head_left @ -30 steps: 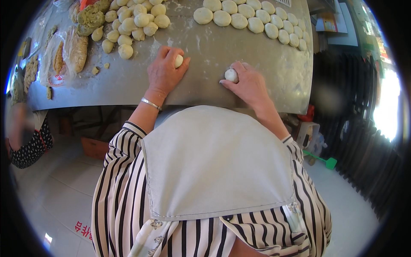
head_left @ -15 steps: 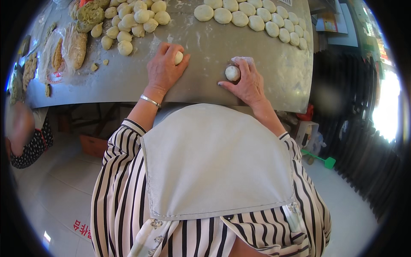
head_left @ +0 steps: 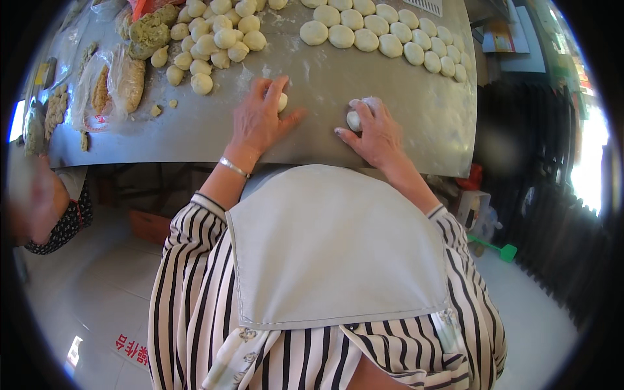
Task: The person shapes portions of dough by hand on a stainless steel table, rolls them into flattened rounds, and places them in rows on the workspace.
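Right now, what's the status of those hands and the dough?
Left hand cupped at a dough ball. Right hand cupped at a second ball. Dough heap and rows of rounds beyond, apart from both.

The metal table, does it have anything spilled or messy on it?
Yes, a little. Two small crumbs lie apart from the heap of dough balls, and white smears, maybe flour, mark the metal table near the left hand. They look stray beside the neat rows of dough rounds.

There are two bare hands (head_left: 255,121), two smooth white dough balls (head_left: 353,121) under them, over twenty flattened cream dough discs (head_left: 366,40), over twenty heaped pale-yellow dough balls (head_left: 225,38) and one silver metal bracelet (head_left: 234,167).
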### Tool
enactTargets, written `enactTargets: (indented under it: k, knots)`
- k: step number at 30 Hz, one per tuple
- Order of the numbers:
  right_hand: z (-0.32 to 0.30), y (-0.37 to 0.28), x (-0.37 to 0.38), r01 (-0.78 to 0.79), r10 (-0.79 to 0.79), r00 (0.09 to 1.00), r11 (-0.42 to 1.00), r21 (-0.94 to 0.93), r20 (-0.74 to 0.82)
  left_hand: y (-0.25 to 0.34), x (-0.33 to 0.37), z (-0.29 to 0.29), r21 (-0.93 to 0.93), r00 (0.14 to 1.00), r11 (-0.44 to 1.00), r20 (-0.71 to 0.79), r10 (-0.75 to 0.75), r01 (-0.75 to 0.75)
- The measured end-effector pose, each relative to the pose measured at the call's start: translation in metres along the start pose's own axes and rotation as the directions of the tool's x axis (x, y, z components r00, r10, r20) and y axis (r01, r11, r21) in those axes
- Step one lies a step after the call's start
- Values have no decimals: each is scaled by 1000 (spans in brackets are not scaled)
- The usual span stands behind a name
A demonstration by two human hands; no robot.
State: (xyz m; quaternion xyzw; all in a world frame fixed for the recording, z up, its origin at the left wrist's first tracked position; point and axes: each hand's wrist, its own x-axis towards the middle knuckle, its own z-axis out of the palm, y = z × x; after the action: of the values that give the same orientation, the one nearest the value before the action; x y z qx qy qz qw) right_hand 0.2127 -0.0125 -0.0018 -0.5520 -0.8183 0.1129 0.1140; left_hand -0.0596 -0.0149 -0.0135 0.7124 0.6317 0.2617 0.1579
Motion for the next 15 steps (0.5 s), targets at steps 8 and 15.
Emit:
enactTargets:
  k: [8, 15]
  knots:
    - [-9, -21, 31, 176, -170, 984, 968, -178, 47, 4, 30, -3, 324, 966, 911, 130, 223, -254]
    - [23, -8, 25, 165, -140, 982, 965, -205, 129, -9, 26, 26, 341, 963, 906, 186, 198, -252]
